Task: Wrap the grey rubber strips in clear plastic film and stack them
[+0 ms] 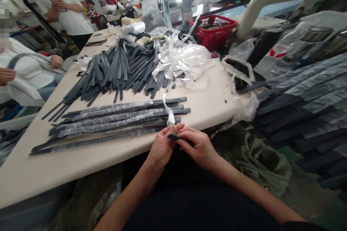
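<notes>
Across the pale tabletop (214, 104), wrapped straps (108, 121) lie side by side, seemingly for easy counting, while both hands (181, 144) pinch one dark strap end (173, 136) steady.

Bright window glare, soft blur, stretched edges.

No text, brand, number or sign can be read. A red marking (278, 51) is seen on the clear plastic (292, 43) at the right side of the head view, beyond the edge of the counter (214, 95). It is set against a pale patch and is bent and blurred, so no letter or figure can be made out in it, and whether a word or a logo is formed by it cannot be told.
</notes>
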Motion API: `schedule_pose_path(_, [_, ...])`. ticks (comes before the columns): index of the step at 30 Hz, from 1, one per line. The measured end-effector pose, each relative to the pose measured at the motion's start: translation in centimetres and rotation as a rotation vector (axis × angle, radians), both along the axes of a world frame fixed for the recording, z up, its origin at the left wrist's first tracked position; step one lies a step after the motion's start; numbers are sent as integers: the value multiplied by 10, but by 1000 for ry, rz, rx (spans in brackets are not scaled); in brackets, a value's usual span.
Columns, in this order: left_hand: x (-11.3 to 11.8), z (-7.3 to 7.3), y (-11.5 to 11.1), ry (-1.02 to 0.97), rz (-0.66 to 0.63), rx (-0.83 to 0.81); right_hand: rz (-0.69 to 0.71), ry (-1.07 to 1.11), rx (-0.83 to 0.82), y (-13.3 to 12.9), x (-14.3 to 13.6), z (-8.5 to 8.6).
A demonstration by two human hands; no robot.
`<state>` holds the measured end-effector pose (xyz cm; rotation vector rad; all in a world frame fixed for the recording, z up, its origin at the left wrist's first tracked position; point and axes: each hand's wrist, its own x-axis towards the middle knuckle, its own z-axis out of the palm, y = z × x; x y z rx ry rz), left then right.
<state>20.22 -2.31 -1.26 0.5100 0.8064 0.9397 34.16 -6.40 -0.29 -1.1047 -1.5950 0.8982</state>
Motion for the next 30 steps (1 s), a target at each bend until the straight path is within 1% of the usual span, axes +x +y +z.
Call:
schedule_pose_path(3, [1,-2,0,17,27,-3,17,46,-99,-4,7,-5])
schedule_pose_path(6, [-4,-4,8,44,86,27,28,73,-180,-11,14,-9])
schedule_pose_path(9, [-5,-6,14,69,91,55,43,57,-230,-15,19,-13])
schedule_pose_path(13, [6,-1,12,40,86,81,63,53,-276,-19,20,-11])
schedule_pose_path(16, [14,1,12,-13,50,72,25,53,-316,-20,27,-10])
schedule_pose_path(18, [14,0,14,25,31,110,-42,95,-378,-15,36,-12])
schedule_pose_path(20, [11,-2,15,131,-5,185,-130,152,-450,-5,46,-14])
schedule_pose_path(21, [9,-2,14,179,-35,217,-146,162,-478,2,49,-14])
schedule_pose_path(23, [7,-5,9,212,-102,258,-119,141,-493,15,53,-13])
schedule_pose_path(26, [5,-9,2,143,-187,268,-79,81,-444,37,52,-7])
schedule_pose_path(28, [2,-13,-1,117,-210,245,-80,55,-428,49,49,-3])
schedule_pose_path(30, [-4,-15,-2,134,-194,232,-26,53,-451,57,46,0])
